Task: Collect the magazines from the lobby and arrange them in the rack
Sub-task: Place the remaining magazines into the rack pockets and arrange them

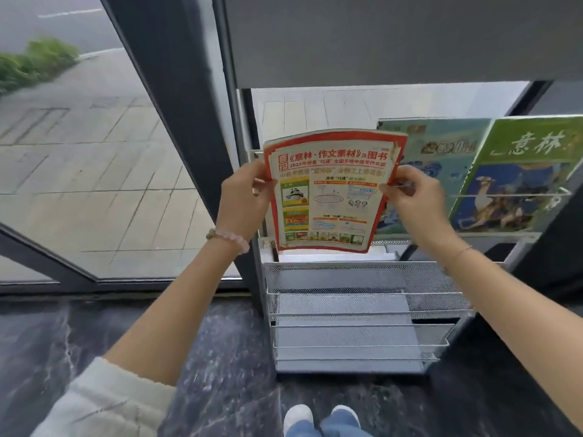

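Observation:
I hold a red-bordered magazine (pixel 331 193) upright in front of the top left slot of a white wire-mesh rack (pixel 362 279). My left hand (pixel 243 200) grips its left edge, and my right hand (pixel 416 197) pinches its right edge. Two magazines stand in the rack's top tier to the right: a teal-covered one (pixel 441 162) and a green one (pixel 520 178) behind a thin wire bar. The lower tiers of the rack show only grey mesh and panels.
A dark window frame (pixel 176 105) and glass (pixel 79 152) stand to the left of the rack. A grey panel (pixel 394 36) hangs above it. The floor (pixel 220 357) is dark marble. White shoes (pixel 318 419) show at the bottom edge.

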The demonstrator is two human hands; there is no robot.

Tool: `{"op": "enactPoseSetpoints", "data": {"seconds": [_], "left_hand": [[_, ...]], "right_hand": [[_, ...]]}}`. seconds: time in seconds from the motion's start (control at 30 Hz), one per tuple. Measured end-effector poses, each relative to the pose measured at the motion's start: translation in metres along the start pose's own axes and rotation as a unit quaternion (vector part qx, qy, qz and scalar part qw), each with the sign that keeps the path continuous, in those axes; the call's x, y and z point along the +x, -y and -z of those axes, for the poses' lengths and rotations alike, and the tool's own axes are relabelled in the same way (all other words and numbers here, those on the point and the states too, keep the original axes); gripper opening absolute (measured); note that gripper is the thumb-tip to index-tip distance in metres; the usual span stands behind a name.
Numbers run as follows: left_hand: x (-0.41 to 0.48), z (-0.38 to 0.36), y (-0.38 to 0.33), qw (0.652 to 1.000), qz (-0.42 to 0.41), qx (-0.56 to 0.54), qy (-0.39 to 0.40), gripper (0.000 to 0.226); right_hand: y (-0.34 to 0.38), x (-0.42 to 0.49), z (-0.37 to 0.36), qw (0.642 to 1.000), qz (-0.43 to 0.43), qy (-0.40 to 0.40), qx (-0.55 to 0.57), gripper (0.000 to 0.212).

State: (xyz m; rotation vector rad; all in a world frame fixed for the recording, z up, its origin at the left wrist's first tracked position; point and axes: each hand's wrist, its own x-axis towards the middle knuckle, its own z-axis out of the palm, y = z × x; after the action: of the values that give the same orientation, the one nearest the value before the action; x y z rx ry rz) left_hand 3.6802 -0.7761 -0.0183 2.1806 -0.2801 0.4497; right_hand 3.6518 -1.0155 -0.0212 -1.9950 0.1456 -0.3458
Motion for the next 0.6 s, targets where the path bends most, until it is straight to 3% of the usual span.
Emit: {"op": "enactPoseSetpoints", "data": {"seconds": [0.37, 0.6], "left_hand": [[-0.017, -0.024, 0.058, 0.994, 0.033, 0.098, 0.027, 0.017], [-0.043, -0.033, 0.086, 0.992, 0.08, 0.074, 0.063, 0.022]], "right_hand": [[-0.058, 0.003, -0.04, 0.991, -0.019, 0.026, -0.129, 0.01], [-0.086, -0.017, -0.064, 0.984, -0.047, 0.06, -0.159, 0.016]]}}
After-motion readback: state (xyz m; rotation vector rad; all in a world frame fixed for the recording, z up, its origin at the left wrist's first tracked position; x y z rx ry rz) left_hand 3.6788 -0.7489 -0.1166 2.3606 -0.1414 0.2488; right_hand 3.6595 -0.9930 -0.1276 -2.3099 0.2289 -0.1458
